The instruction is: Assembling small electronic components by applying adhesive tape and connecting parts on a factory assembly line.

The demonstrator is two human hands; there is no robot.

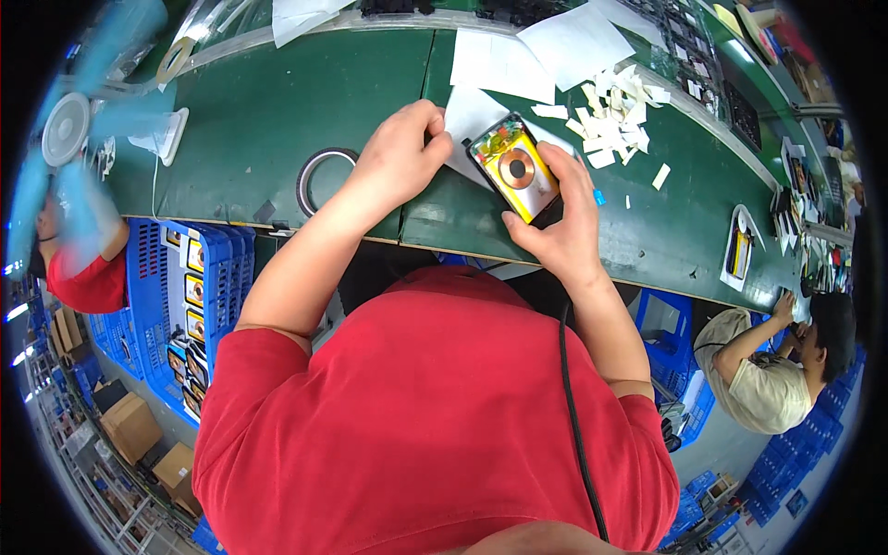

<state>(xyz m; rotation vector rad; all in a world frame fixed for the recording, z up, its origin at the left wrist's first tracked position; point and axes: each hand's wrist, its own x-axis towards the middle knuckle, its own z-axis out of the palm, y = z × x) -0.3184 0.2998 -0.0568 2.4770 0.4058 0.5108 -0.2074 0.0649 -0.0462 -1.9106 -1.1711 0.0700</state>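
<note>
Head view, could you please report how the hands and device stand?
Right hand gripping yellow-and-black device. Left hand curled, contents unclear. Paper scraps right of device, blocking neither hand.

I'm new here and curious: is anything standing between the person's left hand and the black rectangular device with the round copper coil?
Nothing visible does: the gap between the left hand and the device, held in the right hand, looks open; only a white paper sheet lies below.
</note>
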